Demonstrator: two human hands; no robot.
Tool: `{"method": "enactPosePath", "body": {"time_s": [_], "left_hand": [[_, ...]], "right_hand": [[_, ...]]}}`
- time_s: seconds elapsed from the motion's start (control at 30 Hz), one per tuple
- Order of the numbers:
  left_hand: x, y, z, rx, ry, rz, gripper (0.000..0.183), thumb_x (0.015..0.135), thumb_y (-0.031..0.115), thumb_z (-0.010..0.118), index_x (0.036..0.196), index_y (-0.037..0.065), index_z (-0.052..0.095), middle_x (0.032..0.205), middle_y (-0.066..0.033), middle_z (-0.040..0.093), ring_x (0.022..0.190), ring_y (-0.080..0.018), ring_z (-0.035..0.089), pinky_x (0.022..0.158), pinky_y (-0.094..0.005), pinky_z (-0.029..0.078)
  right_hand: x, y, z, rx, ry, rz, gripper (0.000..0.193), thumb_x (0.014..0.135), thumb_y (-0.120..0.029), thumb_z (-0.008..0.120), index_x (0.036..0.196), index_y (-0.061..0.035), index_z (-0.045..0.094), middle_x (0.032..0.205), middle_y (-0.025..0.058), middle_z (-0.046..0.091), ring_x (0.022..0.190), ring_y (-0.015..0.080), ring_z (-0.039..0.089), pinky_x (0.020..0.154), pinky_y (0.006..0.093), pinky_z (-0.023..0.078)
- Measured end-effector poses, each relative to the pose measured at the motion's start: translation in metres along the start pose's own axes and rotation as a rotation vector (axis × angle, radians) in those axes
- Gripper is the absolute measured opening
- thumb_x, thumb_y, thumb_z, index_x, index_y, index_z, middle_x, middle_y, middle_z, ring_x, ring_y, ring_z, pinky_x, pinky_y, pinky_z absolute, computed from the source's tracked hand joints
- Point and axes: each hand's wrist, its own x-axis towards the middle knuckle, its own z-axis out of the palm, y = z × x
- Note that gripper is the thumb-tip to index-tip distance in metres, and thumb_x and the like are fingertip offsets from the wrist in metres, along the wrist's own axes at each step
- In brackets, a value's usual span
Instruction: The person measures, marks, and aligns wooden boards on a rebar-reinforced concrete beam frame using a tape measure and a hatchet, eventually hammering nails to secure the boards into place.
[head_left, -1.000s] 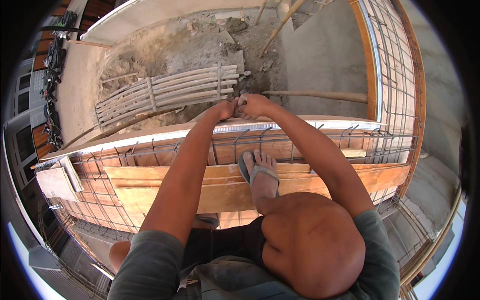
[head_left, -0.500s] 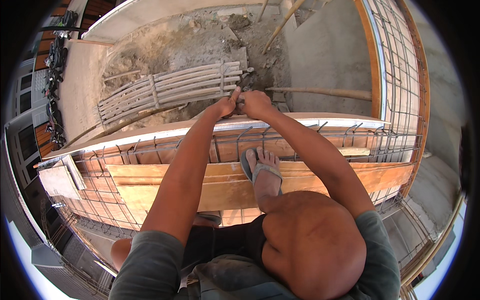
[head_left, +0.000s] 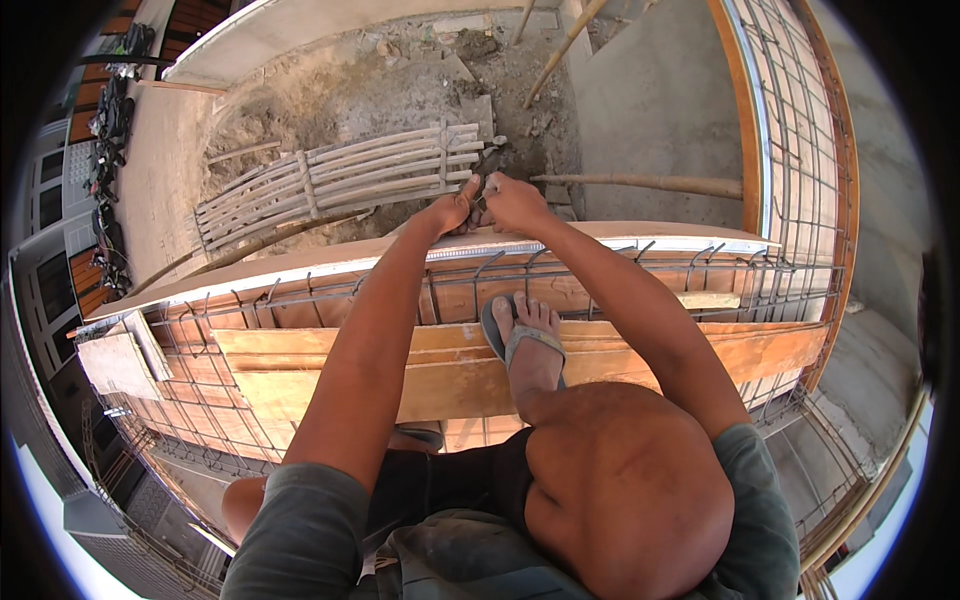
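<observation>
At the far edge of the upright formwork board [head_left: 330, 254], my left hand [head_left: 452, 212] is closed with its thumb raised. Close beside it, my right hand [head_left: 514, 206] pinches its fingers together. A thin line seems to run between the two hands, too fine to make out; what either hand holds is hidden. Both arms reach over the bent steel bars [head_left: 490, 268] and past the pale strip along the board's top. My sandalled foot [head_left: 535, 335] rests on the loose plywood planks [head_left: 460, 385] laid across the bars.
Below the board's far side lies a rack of bamboo poles [head_left: 350, 170] on rubble. A bamboo pole [head_left: 640, 185] props the right formwork, where a rebar grid [head_left: 795, 130] runs. Plywood offcuts [head_left: 120, 362] lie at left. Beyond stand several motorbikes [head_left: 110, 170].
My right hand has drawn slightly away from my left, opening a gap between them. My left hand has barely moved.
</observation>
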Motion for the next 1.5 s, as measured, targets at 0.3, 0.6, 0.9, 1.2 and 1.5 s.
{"method": "enactPosePath", "body": {"time_s": [0.3,0.6,0.9,1.2,1.5], "left_hand": [[-0.005,0.003,0.001,-0.174,-0.005,-0.069,0.056,0.102,0.057,0.047,0.099,0.005,0.069,0.072,-0.0014,0.052,0.064,-0.0158,0.041,0.062,-0.0323,0.037],[-0.001,-0.006,-0.004,-0.198,-0.067,-0.039,0.053,0.095,0.056,0.062,0.105,0.005,0.072,0.075,-0.0019,0.053,0.068,-0.0161,0.043,0.067,-0.0344,0.039],[-0.012,0.003,-0.003,-0.073,0.013,-0.014,0.057,0.089,0.053,0.071,0.126,0.01,0.069,0.113,-0.0143,0.065,0.101,-0.0274,0.057,0.092,-0.0433,0.045],[-0.002,-0.007,-0.002,-0.216,0.044,-0.057,0.04,0.091,0.048,0.071,0.102,0.01,0.074,0.076,-0.0017,0.055,0.068,-0.0157,0.043,0.064,-0.0354,0.036],[-0.004,-0.009,0.002,0.104,0.11,0.085,0.03,0.091,0.031,0.07,0.088,0.002,0.072,0.074,-0.0085,0.063,0.068,-0.0176,0.054,0.065,-0.0373,0.044]], "right_hand": [[0.006,0.025,-0.002,0.765,-0.19,0.412,0.04,0.104,-0.024,0.039,0.141,-0.0083,0.04,0.11,0.0205,0.074,0.087,0.0326,0.075,0.075,0.0386,0.063],[0.01,0.024,-0.001,0.891,-0.241,0.433,0.037,0.105,-0.025,0.047,0.138,-0.008,0.047,0.127,0.018,0.068,0.096,0.0342,0.073,0.078,0.0385,0.064],[0.009,0.023,-0.001,0.869,-0.244,0.442,0.035,0.104,-0.024,0.049,0.133,-0.005,0.054,0.129,0.0158,0.066,0.096,0.0292,0.074,0.074,0.0336,0.064],[0.013,0.017,0.008,0.758,-0.289,0.479,0.026,0.103,-0.024,0.055,0.119,-0.0066,0.065,0.114,0.0073,0.073,0.089,0.0165,0.073,0.071,0.0264,0.059],[-0.001,0.002,0.009,-0.201,-0.209,0.054,0.055,0.084,-0.052,0.066,0.11,-0.005,0.076,0.111,0.0178,0.073,0.107,0.0363,0.069,0.093,0.0461,0.053]]}}
